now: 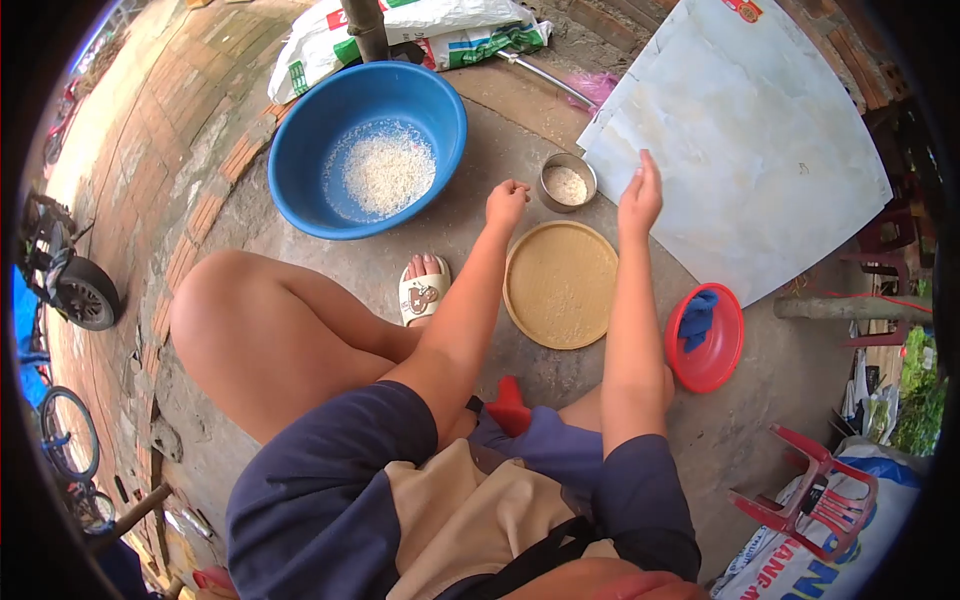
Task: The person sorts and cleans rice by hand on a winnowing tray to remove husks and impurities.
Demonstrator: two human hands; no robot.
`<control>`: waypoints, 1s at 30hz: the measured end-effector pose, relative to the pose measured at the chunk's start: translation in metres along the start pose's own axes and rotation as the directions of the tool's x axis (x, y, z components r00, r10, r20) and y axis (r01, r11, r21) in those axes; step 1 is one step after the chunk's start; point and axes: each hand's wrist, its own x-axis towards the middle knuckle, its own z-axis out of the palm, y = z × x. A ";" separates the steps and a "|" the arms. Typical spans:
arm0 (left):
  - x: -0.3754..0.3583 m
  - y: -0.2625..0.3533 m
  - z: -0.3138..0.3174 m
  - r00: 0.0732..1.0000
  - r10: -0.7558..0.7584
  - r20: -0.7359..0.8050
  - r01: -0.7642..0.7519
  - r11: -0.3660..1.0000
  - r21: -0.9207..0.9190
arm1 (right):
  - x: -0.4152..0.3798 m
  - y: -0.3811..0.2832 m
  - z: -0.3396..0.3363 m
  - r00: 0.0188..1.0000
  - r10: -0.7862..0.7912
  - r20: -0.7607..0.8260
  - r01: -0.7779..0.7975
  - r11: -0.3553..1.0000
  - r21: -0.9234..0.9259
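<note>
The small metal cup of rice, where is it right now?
In the head view, the metal cup stands on the ground between the left hand and right hand, just beyond the round tray.

top: navy short sleeves, tan front | strap: black, across chest | sandal (423, 290): white, printed

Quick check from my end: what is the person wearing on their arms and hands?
Both arms are bare below short dark navy sleeves of a shirt with a beige front panel. The left hand and right hand are bare: no gloves, rings, watch or bracelets visible.
</note>
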 end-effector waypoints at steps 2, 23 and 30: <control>0.001 -0.001 -0.004 0.994 -0.107 0.024 0.108 0.993 -0.056 | -0.033 0.038 0.019 0.578 0.089 0.811 0.495 0.752 -0.435; -0.081 -0.067 0.068 0.651 -0.535 0.539 0.650 0.760 -0.030 | -0.169 0.076 -0.047 0.760 0.316 0.568 -0.232 0.948 -0.218; -0.071 -0.052 0.071 0.640 -0.513 0.573 0.761 0.526 -0.379 | -0.157 0.083 -0.067 0.824 0.178 0.538 -0.140 0.984 -0.112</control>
